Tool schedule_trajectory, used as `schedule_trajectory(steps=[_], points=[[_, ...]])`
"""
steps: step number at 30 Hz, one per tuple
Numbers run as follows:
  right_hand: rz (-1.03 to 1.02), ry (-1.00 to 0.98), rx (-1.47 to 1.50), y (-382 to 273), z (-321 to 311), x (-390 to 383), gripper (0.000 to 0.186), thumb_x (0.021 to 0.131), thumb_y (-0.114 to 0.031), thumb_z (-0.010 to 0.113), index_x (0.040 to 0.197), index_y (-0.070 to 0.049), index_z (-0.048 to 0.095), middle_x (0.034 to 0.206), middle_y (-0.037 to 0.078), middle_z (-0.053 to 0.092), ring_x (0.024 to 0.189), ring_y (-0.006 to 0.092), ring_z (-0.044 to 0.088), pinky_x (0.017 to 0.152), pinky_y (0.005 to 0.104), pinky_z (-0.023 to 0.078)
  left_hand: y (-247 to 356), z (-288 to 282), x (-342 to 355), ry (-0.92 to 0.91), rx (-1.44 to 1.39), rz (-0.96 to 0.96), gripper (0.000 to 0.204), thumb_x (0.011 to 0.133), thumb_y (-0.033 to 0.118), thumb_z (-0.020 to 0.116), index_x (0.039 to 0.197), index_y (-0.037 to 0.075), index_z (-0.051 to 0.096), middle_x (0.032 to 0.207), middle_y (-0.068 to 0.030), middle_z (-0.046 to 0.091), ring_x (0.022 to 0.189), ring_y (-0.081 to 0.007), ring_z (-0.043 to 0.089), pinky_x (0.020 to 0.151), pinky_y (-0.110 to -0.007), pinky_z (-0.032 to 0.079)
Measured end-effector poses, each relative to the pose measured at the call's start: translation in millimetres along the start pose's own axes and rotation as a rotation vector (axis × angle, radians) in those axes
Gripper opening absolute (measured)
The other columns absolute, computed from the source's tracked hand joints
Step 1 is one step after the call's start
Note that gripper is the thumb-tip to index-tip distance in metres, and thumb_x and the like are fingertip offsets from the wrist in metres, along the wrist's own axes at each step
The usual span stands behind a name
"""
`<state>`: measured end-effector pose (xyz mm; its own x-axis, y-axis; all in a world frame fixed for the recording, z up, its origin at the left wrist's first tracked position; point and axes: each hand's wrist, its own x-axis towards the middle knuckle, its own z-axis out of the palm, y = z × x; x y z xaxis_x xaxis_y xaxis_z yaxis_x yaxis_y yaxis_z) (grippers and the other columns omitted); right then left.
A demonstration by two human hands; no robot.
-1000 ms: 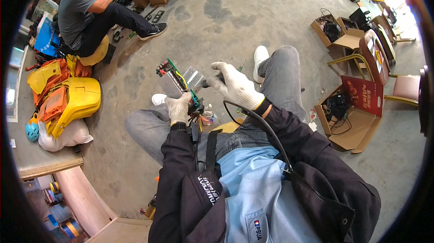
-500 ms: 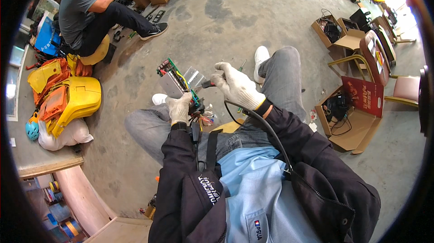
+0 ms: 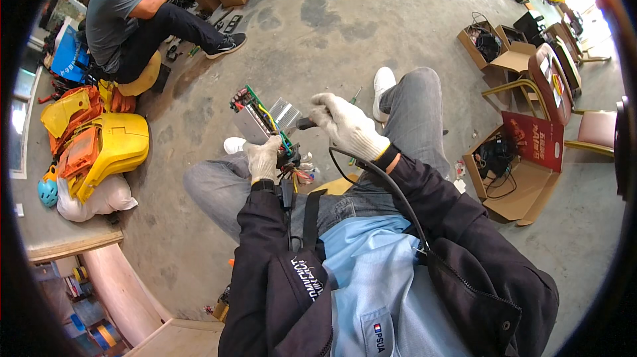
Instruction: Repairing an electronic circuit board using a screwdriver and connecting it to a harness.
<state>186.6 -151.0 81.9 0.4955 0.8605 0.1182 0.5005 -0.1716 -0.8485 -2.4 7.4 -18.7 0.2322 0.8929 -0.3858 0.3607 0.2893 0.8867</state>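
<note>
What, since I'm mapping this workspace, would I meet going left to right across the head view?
Blue helmet → large yellow plastic panel → left hand holding a circuit-board assembly → dark tool → right hand → open cardboard box with a red flap → pink chair seat.

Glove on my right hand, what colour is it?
The glove is mostly off-white, seen best in the head view.

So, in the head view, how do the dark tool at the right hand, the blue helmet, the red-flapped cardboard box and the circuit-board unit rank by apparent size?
1. Red-flapped cardboard box
2. Circuit-board unit
3. Blue helmet
4. Dark tool, counting only its visible part
</note>
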Motion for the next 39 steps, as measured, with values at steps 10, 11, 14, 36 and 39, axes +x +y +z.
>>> schedule_trajectory(steps=[10,11,14,36,39], points=[[-0.107,0.098,0.056,-8.6,1.6,-1.0,0.043,0.093,-0.027,0.071,0.127,-0.004,0.06,0.109,0.019,0.066,0.108,0.0389,0.068,0.095,0.0439,0.053,2.6,0.4,-2.0,0.029,0.042,0.003,0.062,0.081,0.018,0.077,0.129,-0.007,0.046,0.106,-0.0156,0.064,0.084,-0.0218,0.067,0.068,-0.038,0.058],[0.009,0.073,0.046,-15.2,-1.6,-2.2,0.043,0.091,-0.025,0.072,0.127,-0.004,0.06,0.11,0.02,0.066,0.109,0.0385,0.068,0.096,0.0436,0.053,1.6,-1.1,-1.4,0.029,0.047,0.005,0.063,0.08,0.018,0.077,0.129,-0.007,0.046,0.106,-0.0156,0.064,0.084,-0.0218,0.067,0.068,-0.038,0.058],[0.111,0.007,0.04,-7.9,-4.3,0.2,0.045,0.089,-0.021,0.075,0.127,-0.003,0.06,0.113,0.021,0.067,0.11,0.038,0.068,0.097,0.0434,0.053,-0.7,-0.7,-1.6,0.033,0.041,-0.011,0.062,0.081,0.018,0.077,0.128,-0.008,0.047,0.107,-0.0154,0.064,0.084,-0.022,0.067,0.069,-0.038,0.058],[-0.124,0.075,-0.019,-1.6,-3.2,-0.7,0.038,0.095,-0.025,0.07,0.125,-0.003,0.06,0.113,0.018,0.068,0.108,0.0345,0.069,0.093,0.041,0.054,5.7,5.2,-7.5,0.034,0.032,-0.019,0.059,0.081,0.014,0.076,0.126,-0.008,0.046,0.104,-0.0149,0.064,0.079,-0.0206,0.067,0.065,-0.037,0.059],[0.083,0.047,0.014,-12.0,-4.6,-3.5,0.037,0.094,-0.02,0.07,0.125,-0.003,0.06,0.114,0.018,0.067,0.107,0.0338,0.069,0.093,0.0403,0.054,-1.0,2.7,-4.6,0.033,-0.033,0.005,0.058,0.08,0.015,0.076,0.125,-0.009,0.048,0.104,-0.0147,0.065,0.081,-0.0209,0.067,0.067,-0.036,0.058]])
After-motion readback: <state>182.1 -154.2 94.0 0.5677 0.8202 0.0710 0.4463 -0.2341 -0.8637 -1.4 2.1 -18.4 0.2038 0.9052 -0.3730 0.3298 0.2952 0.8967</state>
